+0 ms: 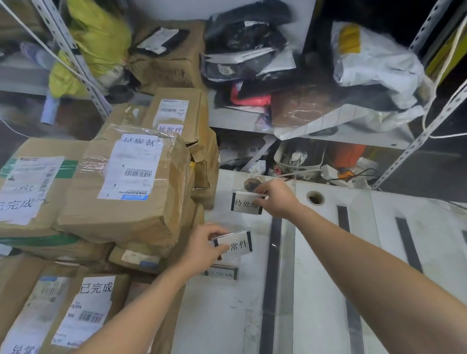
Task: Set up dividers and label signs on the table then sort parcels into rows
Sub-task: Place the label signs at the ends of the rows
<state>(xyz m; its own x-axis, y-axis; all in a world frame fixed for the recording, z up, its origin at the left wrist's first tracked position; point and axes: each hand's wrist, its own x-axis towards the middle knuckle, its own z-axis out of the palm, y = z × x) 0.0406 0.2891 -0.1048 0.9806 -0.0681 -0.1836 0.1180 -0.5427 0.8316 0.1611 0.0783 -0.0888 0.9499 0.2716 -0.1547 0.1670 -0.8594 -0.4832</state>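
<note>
My three label signs face me, long sides running left to right, lined up beside the stacked parcels [121,180]: the 待处理 sign [246,203] near the table's [219,323] far edge, the 异常件 sign [237,246] nearer, and the 已完成 sign [222,273] nearest. My right hand [276,197] pinches the far sign's top edge. My left hand [203,248] grips the middle sign's left end. Clear dividers [273,244] lie lengthwise on the white top, and cluttered shelving [233,118] stands behind.

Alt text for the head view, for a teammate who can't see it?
At a white table, the right hand pinches the far label sign and the left hand grips the near label sign. Cardboard parcels are stacked at left.
</note>
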